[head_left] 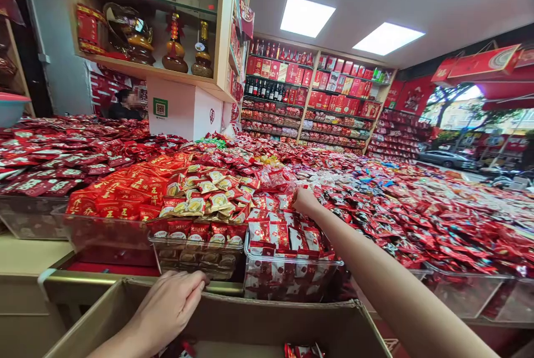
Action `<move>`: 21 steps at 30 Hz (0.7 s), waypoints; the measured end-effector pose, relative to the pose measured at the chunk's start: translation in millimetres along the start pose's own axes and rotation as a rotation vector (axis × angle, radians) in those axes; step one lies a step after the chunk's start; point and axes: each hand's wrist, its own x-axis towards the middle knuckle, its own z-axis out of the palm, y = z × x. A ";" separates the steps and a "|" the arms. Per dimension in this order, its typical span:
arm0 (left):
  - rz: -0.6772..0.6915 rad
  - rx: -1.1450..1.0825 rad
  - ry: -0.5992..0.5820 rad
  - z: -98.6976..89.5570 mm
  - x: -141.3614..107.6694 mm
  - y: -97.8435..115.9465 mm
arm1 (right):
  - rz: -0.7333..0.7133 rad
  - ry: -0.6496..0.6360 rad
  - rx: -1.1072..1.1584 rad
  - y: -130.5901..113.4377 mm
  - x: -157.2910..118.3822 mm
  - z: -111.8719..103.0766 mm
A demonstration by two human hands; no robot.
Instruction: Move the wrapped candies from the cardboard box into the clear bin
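My left hand (173, 299) is closed, its fingers together over the far rim of an open cardboard box (275, 313). A few red packets (303, 349) lie at the bottom of the box. My right hand (306, 202) reaches forward over a clear plastic bin (292, 270) of red-and-white snack packets (278, 233). Its fingers curl down at the back of these packets, and what they hold is hidden. Left of that bin stands another, with gold-and-red durian packets (217, 199) heaped in it.
Red bags (125, 194) fill a bin farther left. Mounds of wrapped sweets (417, 202) spread to the right and back. A white pillar (172, 105) carries a display cabinet (146, 19). Stocked shelves (275, 71) line the back wall. A person (122, 105) is behind the counter.
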 end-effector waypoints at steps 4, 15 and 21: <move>-0.003 -0.029 0.011 0.5 -0.5 -0.6 | -0.002 0.020 -0.034 -0.1 -5.4 -1.6; -0.019 0.057 -0.039 1.7 0.8 1.2 | -0.003 -0.169 -0.116 -0.8 1.5 -13.0; -0.021 0.033 -0.010 1.7 1.4 1.1 | 0.003 -0.193 -0.143 -1.7 1.8 -10.8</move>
